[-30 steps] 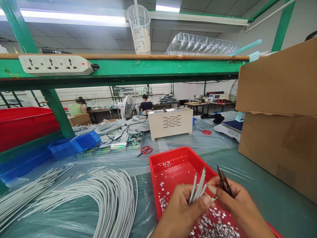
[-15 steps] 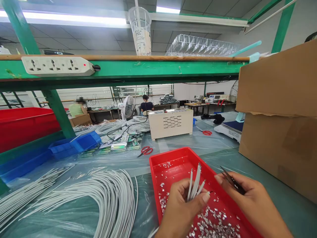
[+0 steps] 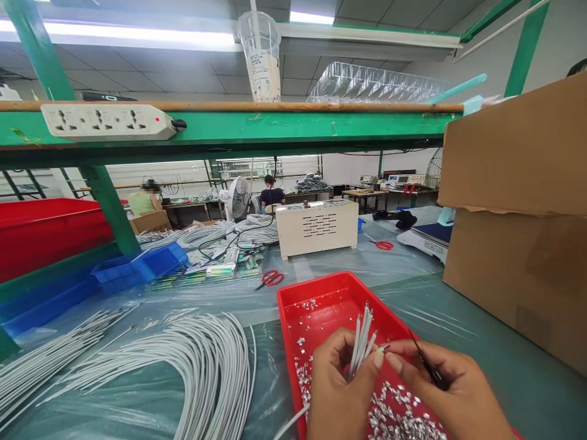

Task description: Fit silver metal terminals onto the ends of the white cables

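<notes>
My left hand (image 3: 343,382) is closed round a small bunch of white cables (image 3: 362,335), their stripped ends pointing up. One cable's dark end sticks out sideways at my left thumb tip. Thumb and index finger of my right hand (image 3: 447,382) meet at that end, apparently pinching it. Dark pointed tweezers (image 3: 424,359) are tucked in the same right hand, tips up. Beneath both hands lies a red tray (image 3: 321,292) with many small silvery foil scraps (image 3: 397,412).
Curved bundles of white cables (image 3: 206,360) cover the table's left side. Red-handled scissors (image 3: 271,278) lie behind the tray, near a beige metal box (image 3: 316,229). Cardboard boxes (image 3: 513,256) stand at right beside a scale (image 3: 424,241). A green shelf (image 3: 293,128) crosses overhead. Two people sit farther back.
My right hand has moved left to my left thumb, and its fingertips now meet the sideways cable end. The tweezers have turned more upright. My left hand has shifted slightly right.
</notes>
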The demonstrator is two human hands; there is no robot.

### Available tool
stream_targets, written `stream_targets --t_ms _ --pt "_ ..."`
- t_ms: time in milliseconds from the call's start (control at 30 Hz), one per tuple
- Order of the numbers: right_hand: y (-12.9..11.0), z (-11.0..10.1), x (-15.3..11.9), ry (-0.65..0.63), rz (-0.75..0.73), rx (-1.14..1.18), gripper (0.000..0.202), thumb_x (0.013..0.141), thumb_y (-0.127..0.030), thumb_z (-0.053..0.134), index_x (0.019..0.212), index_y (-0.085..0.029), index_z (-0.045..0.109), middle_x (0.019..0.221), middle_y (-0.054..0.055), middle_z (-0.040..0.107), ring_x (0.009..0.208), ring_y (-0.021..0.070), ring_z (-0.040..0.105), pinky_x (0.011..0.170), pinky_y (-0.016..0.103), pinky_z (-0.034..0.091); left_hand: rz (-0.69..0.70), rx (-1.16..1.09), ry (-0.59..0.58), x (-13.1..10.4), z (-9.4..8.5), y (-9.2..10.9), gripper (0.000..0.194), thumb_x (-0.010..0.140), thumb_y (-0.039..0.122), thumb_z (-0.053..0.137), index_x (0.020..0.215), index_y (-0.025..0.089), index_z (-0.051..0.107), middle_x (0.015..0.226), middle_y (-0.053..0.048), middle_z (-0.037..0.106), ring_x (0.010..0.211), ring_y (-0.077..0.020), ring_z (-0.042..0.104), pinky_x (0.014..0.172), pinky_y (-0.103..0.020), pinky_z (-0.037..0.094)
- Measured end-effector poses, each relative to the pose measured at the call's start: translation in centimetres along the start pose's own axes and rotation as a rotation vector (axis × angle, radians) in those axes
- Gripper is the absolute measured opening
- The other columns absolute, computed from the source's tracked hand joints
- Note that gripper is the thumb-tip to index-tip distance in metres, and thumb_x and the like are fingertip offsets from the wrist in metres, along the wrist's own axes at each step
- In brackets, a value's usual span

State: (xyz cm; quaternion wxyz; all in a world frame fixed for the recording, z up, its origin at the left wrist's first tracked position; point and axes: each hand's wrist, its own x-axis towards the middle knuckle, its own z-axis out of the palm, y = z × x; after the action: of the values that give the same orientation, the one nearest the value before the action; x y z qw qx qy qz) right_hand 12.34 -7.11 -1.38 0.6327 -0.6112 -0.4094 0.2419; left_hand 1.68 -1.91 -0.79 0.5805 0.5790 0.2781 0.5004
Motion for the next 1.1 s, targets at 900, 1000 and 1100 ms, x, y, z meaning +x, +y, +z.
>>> stream_targets --t_ms 900,1000,1100 --pt "-2.0 -1.3 0.4 -0.092 -0.105 -0.102 0.018 0.065 -0.037 0.061 0.066 -0.019 0.064 0.062 0.000 0.065 0.060 0.0186 0.058 0.053 0.020 0.045 -0.015 0.019 -0.019 0.0 0.1 -0.6 0.017 0.067 0.028 0.060 0.066 0.010 0.060 0.058 -0.002 0.056 0.056 -0.0130 0.047 0.054 -0.022 0.035" --pt "-2.1 -1.2 0.4 -0.137 -0.069 -0.112 0.021 0.067 -0.037 0.059 0.055 -0.019 0.055 0.054 -0.002 0.059 0.051 0.0153 0.051 0.046 0.020 0.043 -0.022 0.035 -0.058 0.1 0.1 -0.6 0.017 0.068 0.027 0.059 0.065 0.011 0.060 0.055 0.000 0.053 0.053 -0.0117 0.044 0.051 -0.021 0.033" --pt "-2.1 -1.1 0.3 -0.106 -0.047 -0.119 0.025 0.068 -0.040 0.058 0.056 -0.019 0.053 0.054 -0.002 0.057 0.052 0.0144 0.049 0.046 0.019 0.041 0.080 0.089 -0.010 0.2 -0.1 -0.1 0.016 0.070 0.026 0.058 0.063 0.012 0.059 0.062 -0.002 0.054 0.062 -0.0141 0.050 0.059 -0.022 0.037"
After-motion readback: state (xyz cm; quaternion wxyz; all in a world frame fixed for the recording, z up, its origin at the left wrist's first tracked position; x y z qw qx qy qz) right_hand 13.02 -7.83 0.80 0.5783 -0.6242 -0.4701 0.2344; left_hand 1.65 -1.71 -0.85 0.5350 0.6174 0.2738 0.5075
